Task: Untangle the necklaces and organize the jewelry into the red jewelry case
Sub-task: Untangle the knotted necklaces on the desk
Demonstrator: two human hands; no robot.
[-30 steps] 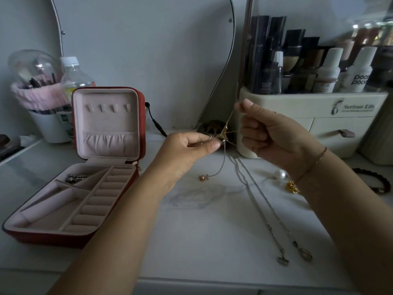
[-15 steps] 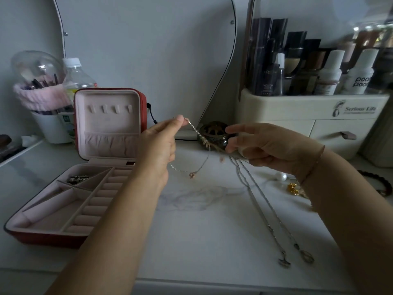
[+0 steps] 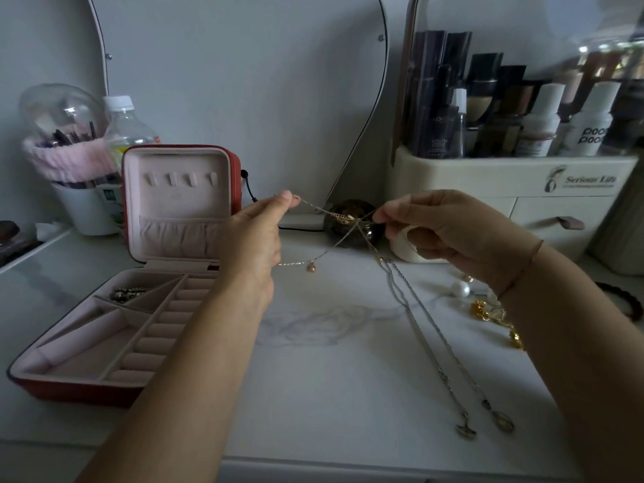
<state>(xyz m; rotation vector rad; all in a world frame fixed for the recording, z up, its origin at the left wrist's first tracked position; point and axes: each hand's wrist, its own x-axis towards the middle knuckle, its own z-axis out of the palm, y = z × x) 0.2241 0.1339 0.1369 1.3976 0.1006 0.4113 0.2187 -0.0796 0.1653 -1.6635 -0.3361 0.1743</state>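
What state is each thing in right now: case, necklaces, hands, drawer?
red jewelry case: open, lid upright.
gold chain: lifted, stretched between both hands, tangled near the right one.
silver necklaces: lying on the table, upper ends raised into the tangle.
left hand: pinches the gold chain's end.
right hand: pinches the gold chain at the tangle.
organizer drawer: closed.

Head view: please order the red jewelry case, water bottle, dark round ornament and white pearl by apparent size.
1. red jewelry case
2. water bottle, partly hidden behind the case
3. dark round ornament, only slightly smaller
4. white pearl
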